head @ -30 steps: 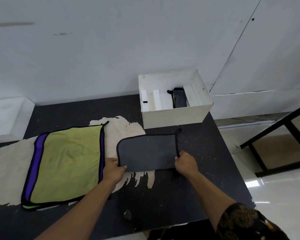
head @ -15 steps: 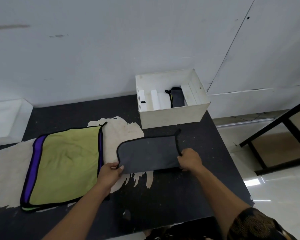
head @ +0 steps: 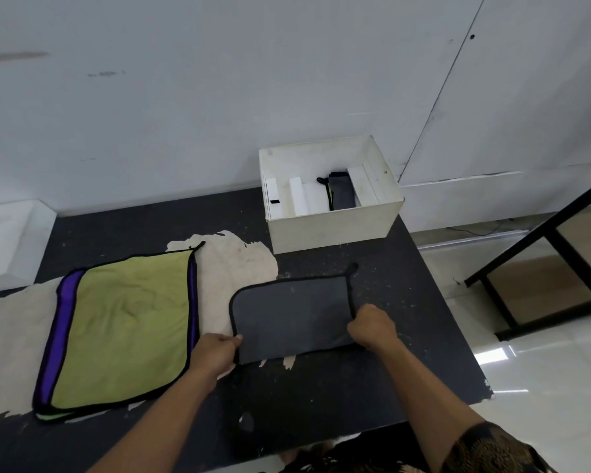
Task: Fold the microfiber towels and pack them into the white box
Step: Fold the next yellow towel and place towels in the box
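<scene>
Grey microfiber towel (head: 290, 315) was found lying flat on the black table (head: 321, 397), held at both near corners. The left hand (head: 215, 353) was seen pinching the near-left corner between thumb and fingers. The right hand (head: 372, 327) was clenched on the near-right edge, knuckles up; its fingertips were hidden from view. The towel was spread between the two hands and beyond them, and a small hanging loop (head: 353, 268) was noted at the far corner, beyond the right hand.

The white box (head: 331, 227) was recorded further beyond the right hand, well apart from it, standing open-topped at the far edge of the table against the wall (head: 219, 97). One dark folded towel (head: 342, 194) was observed upright inside the box, beside white dividers (head: 299, 196).

A stack of green towels (head: 123, 322), with purple showing along two edges, was laid flat just to the outer side of the left hand; whether the two touched could not be told. Pale patches (head: 239, 264) in the black surface were noted under that stack and beyond the left hand. A black metal frame (head: 543, 268) was seen on the floor, well out past the right hand.
</scene>
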